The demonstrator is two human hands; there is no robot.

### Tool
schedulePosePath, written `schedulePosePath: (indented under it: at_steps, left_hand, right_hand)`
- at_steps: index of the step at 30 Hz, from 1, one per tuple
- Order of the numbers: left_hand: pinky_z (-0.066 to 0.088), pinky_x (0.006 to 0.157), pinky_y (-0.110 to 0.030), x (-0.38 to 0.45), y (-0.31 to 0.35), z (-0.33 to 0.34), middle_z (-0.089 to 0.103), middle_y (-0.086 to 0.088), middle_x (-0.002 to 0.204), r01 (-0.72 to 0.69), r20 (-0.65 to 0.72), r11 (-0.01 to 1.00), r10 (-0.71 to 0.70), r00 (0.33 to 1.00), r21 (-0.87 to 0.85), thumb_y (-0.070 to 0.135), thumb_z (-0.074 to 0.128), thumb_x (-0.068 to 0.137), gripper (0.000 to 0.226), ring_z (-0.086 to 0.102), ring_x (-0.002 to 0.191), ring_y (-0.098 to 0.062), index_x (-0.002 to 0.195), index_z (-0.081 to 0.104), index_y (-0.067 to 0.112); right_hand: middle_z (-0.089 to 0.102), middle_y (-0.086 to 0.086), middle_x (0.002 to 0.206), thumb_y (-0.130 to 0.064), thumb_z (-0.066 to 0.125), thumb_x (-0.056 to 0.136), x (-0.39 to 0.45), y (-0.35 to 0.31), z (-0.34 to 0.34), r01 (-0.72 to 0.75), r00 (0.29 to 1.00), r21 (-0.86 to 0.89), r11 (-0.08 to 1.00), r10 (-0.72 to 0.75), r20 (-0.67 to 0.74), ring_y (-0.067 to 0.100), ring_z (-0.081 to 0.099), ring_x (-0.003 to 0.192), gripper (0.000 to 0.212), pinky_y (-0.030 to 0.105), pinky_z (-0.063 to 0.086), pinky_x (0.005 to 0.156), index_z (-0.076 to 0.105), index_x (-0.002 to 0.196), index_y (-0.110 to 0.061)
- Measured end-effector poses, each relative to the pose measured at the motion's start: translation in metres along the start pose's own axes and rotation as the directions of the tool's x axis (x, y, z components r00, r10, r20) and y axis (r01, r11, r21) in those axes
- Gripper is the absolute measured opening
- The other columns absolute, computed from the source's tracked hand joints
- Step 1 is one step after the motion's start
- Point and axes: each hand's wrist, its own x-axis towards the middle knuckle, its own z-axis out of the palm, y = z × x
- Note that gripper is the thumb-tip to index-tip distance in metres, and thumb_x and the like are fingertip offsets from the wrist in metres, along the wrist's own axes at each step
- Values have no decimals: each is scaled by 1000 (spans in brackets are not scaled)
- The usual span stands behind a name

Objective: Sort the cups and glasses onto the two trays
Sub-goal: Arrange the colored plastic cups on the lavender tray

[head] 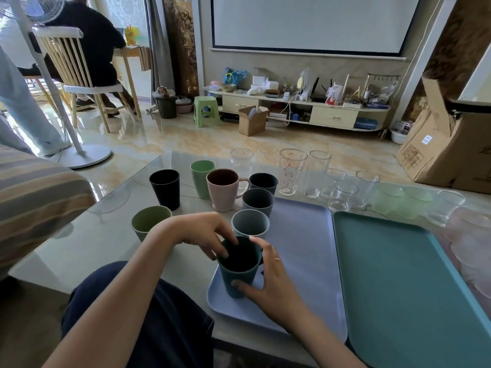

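The fingertips [224, 252] of the left hand [206, 236] are curled over the near-left rim of the dark teal cup [240, 268], some dipping just inside the mouth, so the rim is pinched from above. The right hand [268, 277] is wrapped round the opposite side: its thumb is pressed low on the cup's front wall and its index finger is laid along the far rim, the remaining fingers hidden behind the cup. A ring is worn on that hand.

The cup is held upright, its long axis vertical, mouth upward, and it is placed at the near-left corner of the lavender tray [305, 251]. Whether its base is already resting on the tray cannot be told, since the base is covered by the right thumb.

The relation that matters is judged to be this: the cup lies directly between the two hands, so a release requires the fingers to be drawn apart sideways and upward, not across the cup. Just beyond the cup a grey cup [251, 224] is seen touching or nearly touching the tray's far-left edge, with further opaque cups behind it on the glass table [106, 235]. The teal tray [398, 288] lies bare to the right, with the clear glasses [342, 195] ranged beyond both trays, nearer the right hand.
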Motion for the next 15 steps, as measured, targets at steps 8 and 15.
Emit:
schedulePosePath:
  at_steps: [8, 15]
  left_hand:
    - [58, 81, -30, 3, -7, -5, 68, -4, 98, 0, 52, 999, 1, 999, -33, 4, 65, 83, 16, 66, 84, -10, 83, 67, 20]
    - [56, 86, -31, 2, -9, -13, 69, -6, 105, 6, 43, 1000, -6, 999, -4, 10, 64, 85, 8, 66, 96, -15, 90, 64, 17]
  right_hand:
    - [36, -27, 129, -54, 66, 68, -2, 1, 2, -51, 999, 53, 997, 51, 14, -14, 33, 119, 71, 3, 30, 93, 19, 121, -58]
    - [36, -20, 136, -52, 68, 72, 0, 5, -6, -46, 994, 12, 999, 44, 99, -3, 38, 119, 75, 13, 34, 97, 16, 126, -53]
